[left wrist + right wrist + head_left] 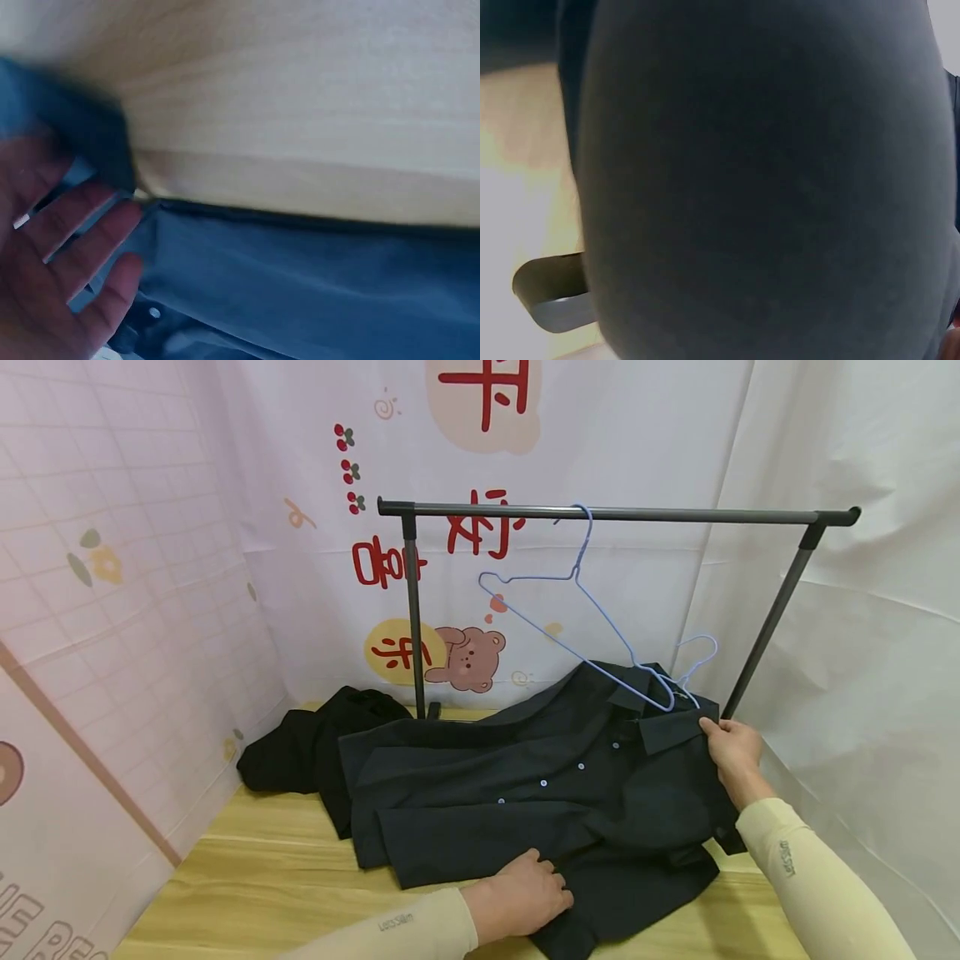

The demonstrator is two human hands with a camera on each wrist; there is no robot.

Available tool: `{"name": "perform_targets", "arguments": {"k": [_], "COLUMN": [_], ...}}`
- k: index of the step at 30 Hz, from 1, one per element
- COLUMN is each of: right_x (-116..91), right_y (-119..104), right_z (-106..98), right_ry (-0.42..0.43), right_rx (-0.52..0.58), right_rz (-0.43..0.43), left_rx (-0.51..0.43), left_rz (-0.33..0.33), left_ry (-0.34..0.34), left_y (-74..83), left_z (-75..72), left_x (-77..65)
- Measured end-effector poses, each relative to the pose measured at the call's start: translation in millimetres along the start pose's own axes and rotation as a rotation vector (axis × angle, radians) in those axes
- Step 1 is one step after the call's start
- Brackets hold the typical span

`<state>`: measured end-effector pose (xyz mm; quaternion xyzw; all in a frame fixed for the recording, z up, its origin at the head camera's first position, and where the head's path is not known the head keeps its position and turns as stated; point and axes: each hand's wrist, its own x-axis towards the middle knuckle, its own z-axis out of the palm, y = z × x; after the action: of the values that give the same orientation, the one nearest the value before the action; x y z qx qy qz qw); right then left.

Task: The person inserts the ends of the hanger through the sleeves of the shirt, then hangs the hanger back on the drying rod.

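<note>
A dark button-up shirt (540, 785) lies across the table, its collar end to the right and small pale buttons down its front. My right hand (733, 750) pinches the shirt near the collar, thumb on top. A blue hanger (686, 681) goes into the neck opening, hook sticking up. Dark cloth fills most of the right wrist view. My left hand (525, 893) is over the shirt's near edge, beside a sleeve (645, 902); in the left wrist view its fingers (90, 247) are spread and fairly straight in front of the cloth.
A dark metal rail (675, 515) on two posts spans the back. Another blue hanger (600, 610) hangs from it, its lower end overlapping the shirt's collar. More black clothing (300, 747) is bunched at the left on the wooden table (247, 877). Printed curtains (300, 610) surround the table.
</note>
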<state>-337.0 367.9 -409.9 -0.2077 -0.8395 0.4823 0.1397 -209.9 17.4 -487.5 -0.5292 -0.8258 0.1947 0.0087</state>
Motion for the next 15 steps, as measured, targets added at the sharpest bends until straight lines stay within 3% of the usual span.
{"name": "perform_targets", "arguments": {"k": [3,5,11,15], "right_x": [-0.3,-0.5,-2.0,-2.2], "right_y": [2.8,4.8,6.7,7.8], "right_z": [0.3,1.1,0.5,-0.5], "right_ry": [-0.007,-0.009,0.002,-0.005], "right_rx": [0.004,0.009,0.006,0.01], "right_rz": [-0.001,0.004,0.01,0.02], "left_rx": [-0.022,-0.097,-0.311,-0.404], "left_rz": [-0.026,-0.065,-0.289,-0.351], "left_ry": [0.035,0.028,-0.09,-0.129], "left_y": [-3.6,-4.4,0.3,0.3], "left_z": [2.5,3.9,1.5,0.7], "left_x": [-6.8,-10.4,-11.0,-7.4]}}
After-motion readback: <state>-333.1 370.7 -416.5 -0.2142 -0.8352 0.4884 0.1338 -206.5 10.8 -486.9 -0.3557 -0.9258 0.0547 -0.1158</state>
